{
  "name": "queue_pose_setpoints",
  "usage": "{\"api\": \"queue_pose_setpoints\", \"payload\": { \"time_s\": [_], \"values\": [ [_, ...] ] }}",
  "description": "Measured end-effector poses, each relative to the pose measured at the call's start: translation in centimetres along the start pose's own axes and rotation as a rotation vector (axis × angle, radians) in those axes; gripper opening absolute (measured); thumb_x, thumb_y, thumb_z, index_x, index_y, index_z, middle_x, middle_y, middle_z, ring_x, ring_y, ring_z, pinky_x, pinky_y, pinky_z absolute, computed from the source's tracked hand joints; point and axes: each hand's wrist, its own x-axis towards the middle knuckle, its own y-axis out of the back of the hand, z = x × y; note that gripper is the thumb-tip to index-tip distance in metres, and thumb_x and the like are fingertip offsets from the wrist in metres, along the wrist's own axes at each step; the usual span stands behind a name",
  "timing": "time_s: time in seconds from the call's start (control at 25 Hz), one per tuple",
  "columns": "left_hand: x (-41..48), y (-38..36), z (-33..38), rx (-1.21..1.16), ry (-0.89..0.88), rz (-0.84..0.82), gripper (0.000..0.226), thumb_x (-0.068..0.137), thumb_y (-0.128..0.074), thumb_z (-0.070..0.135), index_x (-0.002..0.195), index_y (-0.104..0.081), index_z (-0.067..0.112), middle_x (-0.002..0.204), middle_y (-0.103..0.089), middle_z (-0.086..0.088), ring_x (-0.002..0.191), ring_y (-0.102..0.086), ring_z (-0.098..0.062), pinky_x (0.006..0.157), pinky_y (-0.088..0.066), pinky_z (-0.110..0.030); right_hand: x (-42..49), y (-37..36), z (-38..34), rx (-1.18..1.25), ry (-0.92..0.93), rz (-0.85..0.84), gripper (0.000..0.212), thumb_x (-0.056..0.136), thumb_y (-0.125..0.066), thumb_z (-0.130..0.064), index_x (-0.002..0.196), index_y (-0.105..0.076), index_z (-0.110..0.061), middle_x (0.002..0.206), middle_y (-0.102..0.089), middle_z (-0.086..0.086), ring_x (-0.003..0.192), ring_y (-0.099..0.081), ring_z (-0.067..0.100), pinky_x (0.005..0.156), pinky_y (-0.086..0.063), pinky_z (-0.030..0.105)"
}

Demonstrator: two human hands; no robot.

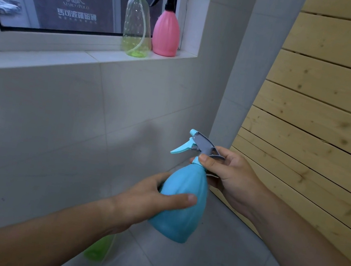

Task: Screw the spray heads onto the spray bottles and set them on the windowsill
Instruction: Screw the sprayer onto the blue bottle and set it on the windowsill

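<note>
A blue spray bottle (183, 206) is held in the air, tilted slightly, below the windowsill (71, 58). My left hand (149, 200) grips its body, thumb across the front. My right hand (230, 176) pinches the neck under the grey and blue spray head (200, 147), which sits on the bottle. On the sill's right end stand a clear green bottle (137, 26) with a green and grey head and a pink bottle (166, 32) with a black head, side by side and upright.
A green bottle (98, 248) lies on the grey tiled floor, mostly hidden under my left forearm. A wooden slatted panel (327, 107) fills the right side. The tiled wall runs below the sill, whose left part is bare.
</note>
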Motion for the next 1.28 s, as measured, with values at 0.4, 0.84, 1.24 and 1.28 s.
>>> {"api": "queue_pose_setpoints", "payload": {
  "time_s": [0.4, 0.84, 1.24, 1.28],
  "values": [
    [0.1, -0.3, 0.1, -0.014, -0.004, 0.012, 0.063, 0.07, -0.079, 0.051, 0.127, -0.065, 0.027, 0.115, -0.078, -0.001, 0.103, -0.076, -0.019, 0.09, -0.061, -0.039, -0.1, -0.2, -0.1, 0.027, 0.014, 0.004, 0.023, 0.091, -0.064, -0.011, 0.113, -0.068, -0.012, 0.109, -0.074, 0.019, 0.085, -0.071, 0.02, 0.074, -0.056, 0.031],
    [-0.1, -0.6, 0.0, -0.031, 0.016, 0.037, 0.058, 0.078, -0.069, 0.053, 0.13, -0.061, 0.031, 0.119, -0.076, 0.004, 0.107, -0.074, -0.015, 0.091, -0.059, -0.035, 0.0, -0.6, -0.1, 0.137, 0.035, 0.006, 0.024, 0.088, -0.065, -0.009, 0.112, -0.066, -0.006, 0.095, -0.076, 0.014, 0.083, -0.072, 0.019, 0.071, -0.057, 0.028],
    [-0.1, -1.1, -0.6, -0.255, -0.046, 0.026, 0.058, 0.075, -0.071, 0.048, 0.129, -0.063, 0.028, 0.118, -0.075, -0.009, 0.105, -0.073, -0.026, 0.085, -0.059, -0.04, -0.3, -1.7, -0.1, 0.281, -0.099, -0.113, 0.029, 0.095, -0.054, -0.021, 0.112, -0.065, 0.0, 0.115, -0.072, 0.021, 0.106, -0.067, 0.033, 0.099, -0.051, 0.046],
    [-0.1, -1.1, -0.6, -0.239, -0.053, 0.051, 0.062, 0.072, -0.073, 0.05, 0.129, -0.063, 0.028, 0.117, -0.076, -0.009, 0.104, -0.074, -0.026, 0.085, -0.059, -0.041, -0.3, -1.8, 0.0, 0.278, -0.091, -0.095, 0.027, 0.095, -0.055, -0.021, 0.11, -0.066, -0.001, 0.113, -0.072, 0.021, 0.102, -0.067, 0.032, 0.096, -0.053, 0.045]
  ]
}}
